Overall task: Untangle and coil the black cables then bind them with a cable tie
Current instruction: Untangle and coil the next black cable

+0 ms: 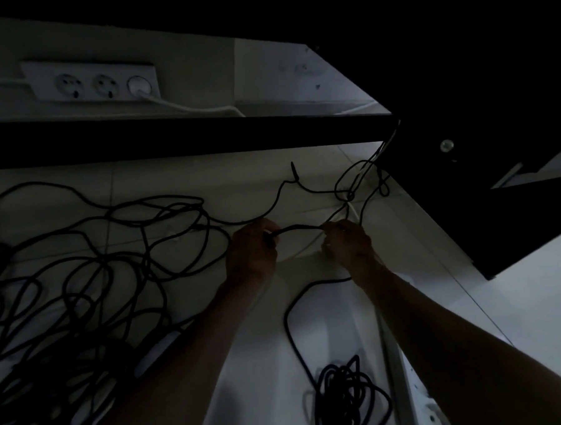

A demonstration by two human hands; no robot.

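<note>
A short stretch of black cable (298, 227) is held taut between the left hand (253, 249) and the right hand (347, 243), each pinching one end. A loose tangle (80, 271) is spread over the pale floor (267, 359) at left; a small coiled bundle (347, 397) lies near, at right.

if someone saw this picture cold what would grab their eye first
Probably the two hands at the centre: the left hand and the right hand hold a short stretch of black cable taut between them over the pale floor. Next, the big tangle of black cables sprawling across the left side, and a smaller bundle near the bottom edge. A white power strip sits at upper left.
</note>
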